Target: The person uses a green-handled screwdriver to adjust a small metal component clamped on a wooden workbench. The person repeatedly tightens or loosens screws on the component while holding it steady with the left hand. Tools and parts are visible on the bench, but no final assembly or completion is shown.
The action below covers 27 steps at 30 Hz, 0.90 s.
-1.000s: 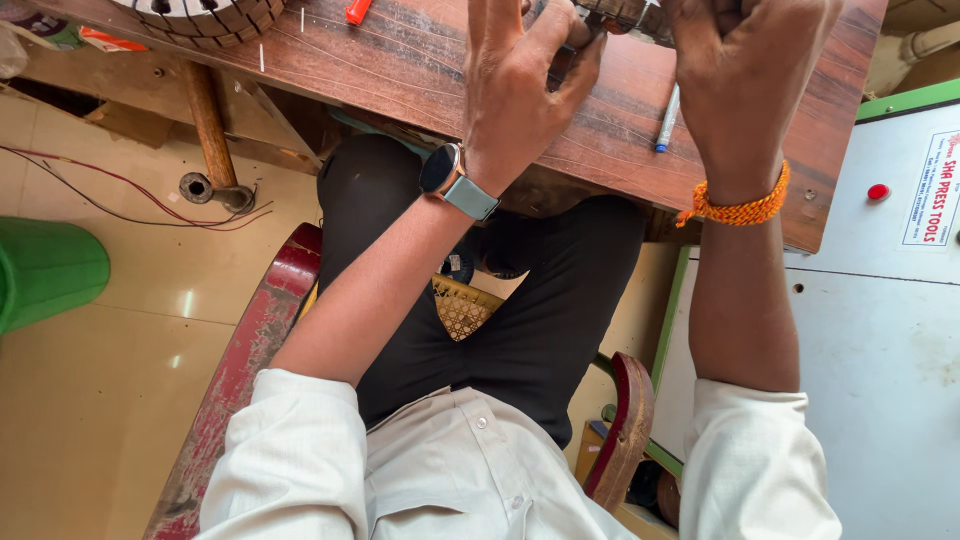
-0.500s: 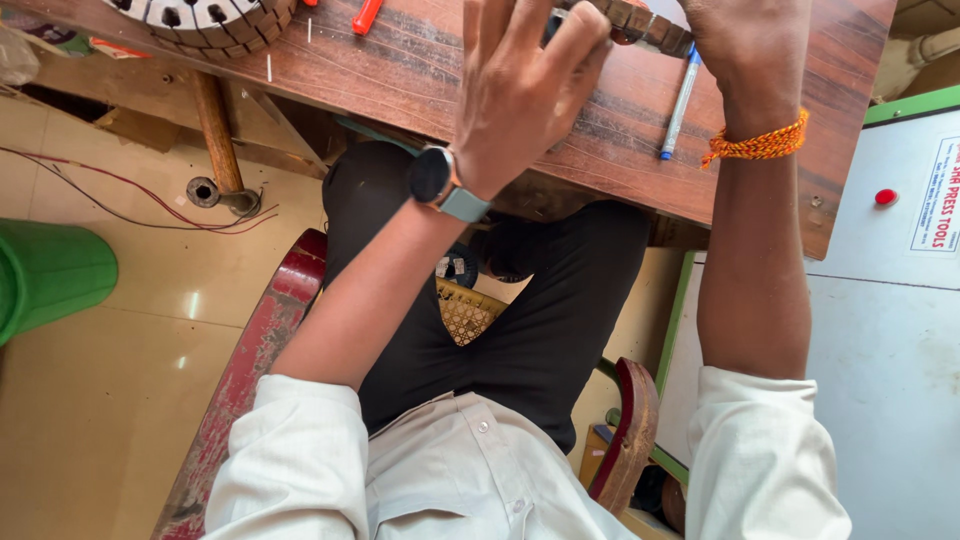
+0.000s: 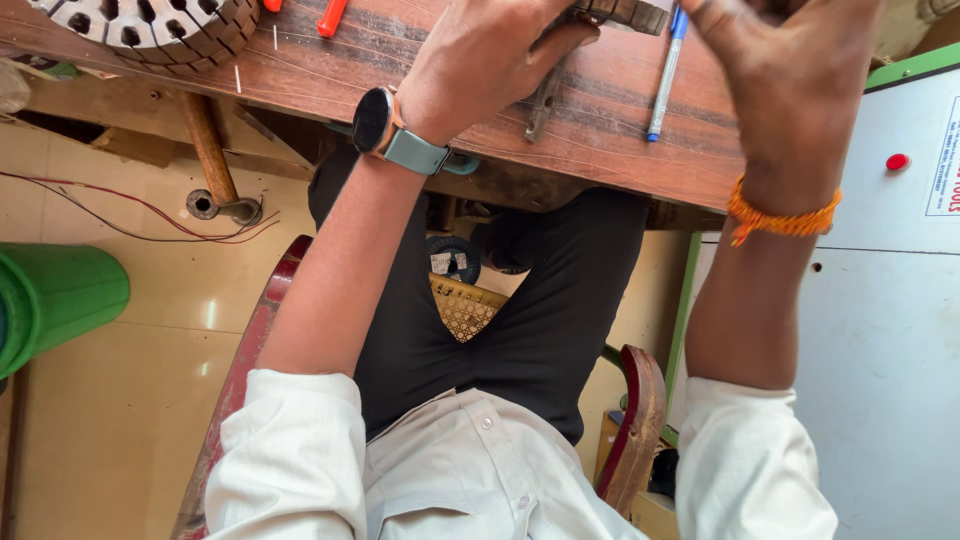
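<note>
Wooden worktop [image 3: 620,150] carries a blue pen [image 3: 665,75] between both wrists. The left hand [image 3: 490,55] seemingly grips a ridged metal part [image 3: 625,12] at the top edge; the right hand [image 3: 785,80] hovers beside it, fingers loosely curled, its hold unclear.

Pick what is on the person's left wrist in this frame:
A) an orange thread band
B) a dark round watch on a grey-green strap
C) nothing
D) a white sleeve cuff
B: the left hand has a dark round watch at its wrist; the orange thread band is on the right hand.
</note>
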Each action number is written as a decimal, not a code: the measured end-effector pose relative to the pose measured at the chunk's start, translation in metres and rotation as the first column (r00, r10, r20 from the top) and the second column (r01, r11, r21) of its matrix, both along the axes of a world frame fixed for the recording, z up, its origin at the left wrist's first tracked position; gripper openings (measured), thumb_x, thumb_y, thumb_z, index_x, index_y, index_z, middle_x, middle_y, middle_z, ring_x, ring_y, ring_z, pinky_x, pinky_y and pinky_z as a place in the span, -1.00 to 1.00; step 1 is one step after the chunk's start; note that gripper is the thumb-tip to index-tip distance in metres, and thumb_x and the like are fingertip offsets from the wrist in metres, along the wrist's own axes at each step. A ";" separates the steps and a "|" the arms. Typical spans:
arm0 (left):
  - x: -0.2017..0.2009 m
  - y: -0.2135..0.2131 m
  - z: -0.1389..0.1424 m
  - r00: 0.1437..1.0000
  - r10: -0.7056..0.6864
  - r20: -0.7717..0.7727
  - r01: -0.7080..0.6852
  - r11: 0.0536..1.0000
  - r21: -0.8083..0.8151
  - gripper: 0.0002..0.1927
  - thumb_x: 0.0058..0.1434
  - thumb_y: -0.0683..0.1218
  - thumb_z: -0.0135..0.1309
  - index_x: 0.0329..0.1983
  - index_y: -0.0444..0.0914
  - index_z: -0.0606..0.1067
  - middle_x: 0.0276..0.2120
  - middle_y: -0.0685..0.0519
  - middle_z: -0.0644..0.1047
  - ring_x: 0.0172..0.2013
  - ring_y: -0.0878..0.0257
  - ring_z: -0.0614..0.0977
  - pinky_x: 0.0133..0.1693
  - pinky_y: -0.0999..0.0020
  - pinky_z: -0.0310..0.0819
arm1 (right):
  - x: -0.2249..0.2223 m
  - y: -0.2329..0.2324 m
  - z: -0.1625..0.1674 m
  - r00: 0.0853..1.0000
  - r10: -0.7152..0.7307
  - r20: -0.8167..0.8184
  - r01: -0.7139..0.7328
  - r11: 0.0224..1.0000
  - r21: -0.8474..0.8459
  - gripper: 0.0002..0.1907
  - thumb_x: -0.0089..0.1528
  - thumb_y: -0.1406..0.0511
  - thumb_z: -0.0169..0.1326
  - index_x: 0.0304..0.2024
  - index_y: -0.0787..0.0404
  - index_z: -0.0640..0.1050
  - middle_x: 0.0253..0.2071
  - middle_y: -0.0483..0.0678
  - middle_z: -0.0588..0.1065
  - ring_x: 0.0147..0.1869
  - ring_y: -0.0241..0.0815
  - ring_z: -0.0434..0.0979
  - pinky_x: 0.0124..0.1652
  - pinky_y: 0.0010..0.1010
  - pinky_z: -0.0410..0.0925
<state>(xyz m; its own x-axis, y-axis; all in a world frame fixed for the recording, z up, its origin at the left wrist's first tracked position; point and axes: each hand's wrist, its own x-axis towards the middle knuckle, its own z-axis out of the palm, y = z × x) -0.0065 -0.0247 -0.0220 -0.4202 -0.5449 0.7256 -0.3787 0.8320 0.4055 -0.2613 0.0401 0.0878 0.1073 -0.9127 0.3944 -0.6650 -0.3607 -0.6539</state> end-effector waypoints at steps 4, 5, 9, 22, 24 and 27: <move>0.001 -0.002 0.004 0.999 -0.038 0.017 0.037 0.998 0.045 -0.77 0.45 -0.06 0.23 0.04 -0.29 0.52 -0.26 -0.07 0.62 -0.31 0.02 0.65 -0.24 0.19 0.53 | 0.037 0.015 0.015 0.997 0.007 0.075 -0.017 0.990 0.138 -0.87 0.40 0.40 0.32 -0.14 0.38 0.63 -0.43 -0.20 0.34 -0.44 -0.42 0.19 -0.41 -0.52 0.04; 0.001 -0.002 0.006 0.999 -0.043 0.030 0.042 0.998 0.046 -0.76 0.44 -0.07 0.23 0.03 -0.30 0.52 -0.27 -0.08 0.61 -0.32 0.01 0.65 -0.25 0.18 0.53 | 0.043 0.016 0.019 0.996 0.015 0.091 -0.026 0.993 0.119 -0.86 0.41 0.41 0.32 -0.15 0.40 0.62 -0.44 -0.19 0.32 -0.45 -0.43 0.17 -0.42 -0.54 0.02; 0.000 -0.003 0.010 0.999 -0.053 -0.012 0.053 0.998 0.022 -0.76 0.42 -0.08 0.22 0.02 -0.30 0.51 -0.25 -0.08 0.61 -0.30 0.01 0.65 -0.24 0.19 0.53 | 0.061 0.019 0.023 0.989 0.042 0.145 -0.053 0.996 0.072 -0.90 0.40 0.46 0.27 -0.17 0.42 0.60 -0.41 -0.22 0.39 -0.40 -0.50 0.24 -0.39 -0.59 0.07; -0.002 -0.004 0.012 0.994 -0.083 -0.066 0.088 0.994 0.070 -0.77 0.40 -0.08 0.24 0.00 -0.28 0.52 -0.27 -0.07 0.62 -0.32 0.04 0.66 -0.26 0.20 0.55 | 0.061 0.022 0.025 0.971 -0.013 0.240 -0.021 0.990 0.140 -0.87 0.38 0.42 0.24 -0.22 0.39 0.57 -0.45 -0.25 0.38 -0.40 -0.50 0.19 -0.43 -0.61 0.03; -0.003 -0.003 0.012 0.994 -0.071 -0.077 0.077 0.993 0.084 -0.76 0.40 -0.08 0.24 0.00 -0.28 0.52 -0.28 -0.08 0.62 -0.33 0.03 0.66 -0.29 0.19 0.55 | 0.059 0.024 0.015 0.975 0.063 0.214 -0.085 0.992 0.092 -0.92 0.41 0.48 0.21 -0.17 0.41 0.56 -0.35 -0.23 0.44 -0.37 -0.49 0.24 -0.37 -0.60 0.10; -0.003 -0.003 0.011 0.996 -0.056 -0.072 0.065 0.990 0.126 -0.75 0.40 -0.06 0.24 0.00 -0.30 0.52 -0.30 -0.09 0.62 -0.34 0.01 0.66 -0.32 0.19 0.54 | 0.064 0.028 -0.010 0.989 0.092 0.114 -0.095 0.995 0.027 -0.96 0.39 0.54 0.18 -0.15 0.39 0.56 -0.34 -0.23 0.44 -0.35 -0.48 0.26 -0.35 -0.57 0.14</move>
<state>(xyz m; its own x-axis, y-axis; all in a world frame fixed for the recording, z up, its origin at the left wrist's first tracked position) -0.0099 -0.0279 -0.0115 -0.4073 -0.6103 0.6795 -0.2969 0.7920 0.5334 -0.1974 0.0686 0.0781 0.1494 -0.9132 0.3792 -0.5512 -0.3953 -0.7348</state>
